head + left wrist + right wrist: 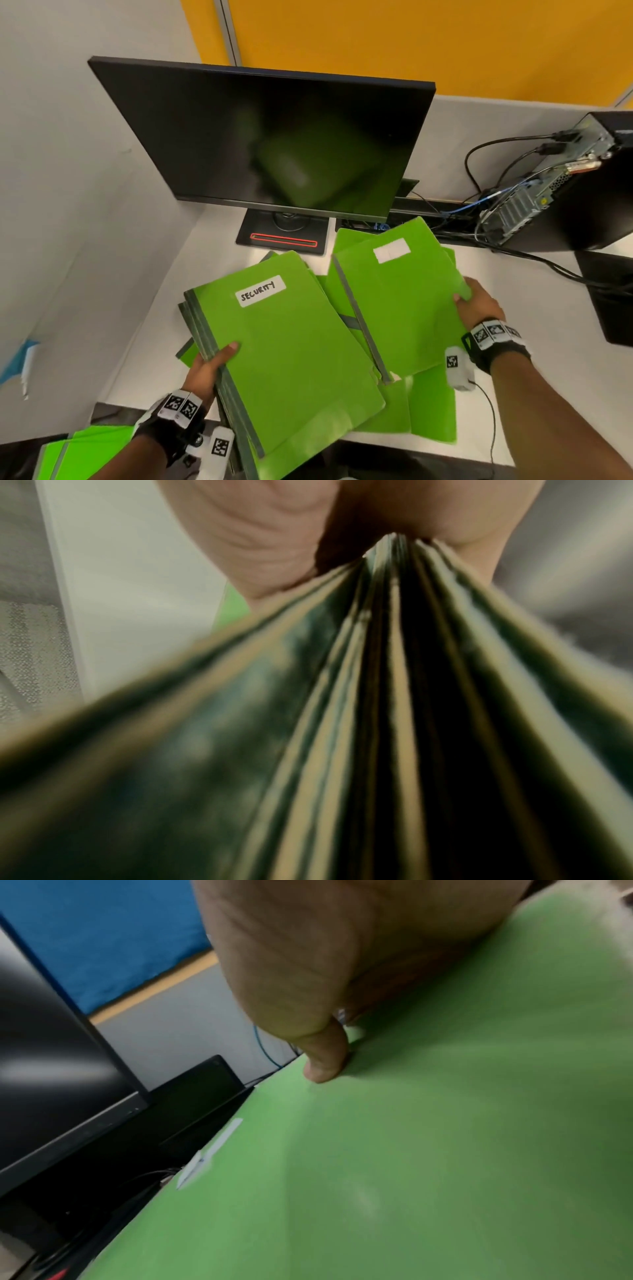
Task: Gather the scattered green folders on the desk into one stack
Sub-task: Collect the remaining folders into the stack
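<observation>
The stack of green folders, its top one labelled SECURITY, is held by its spine edge in the left hand, thumb curled over the cover and fingers underneath; the left wrist view shows the edges of several folders pinched in that grip. Just beside it, the right hand pinches the far right edge of another folder with a blank white label, thumb on top, the folder tilted up off the desk. More loose folders lie under and around both.

The step in hand looks like collecting one more folder onto the stack. The next move probably calls for sliding the lifted folder over the SECURITY cover and squaring the spines (they point roughly the same way).

A dark monitor stands close behind, its stand near the folders' far corners. A computer case with trailing cables sits to the right. A wide swing could catch either, I think.
</observation>
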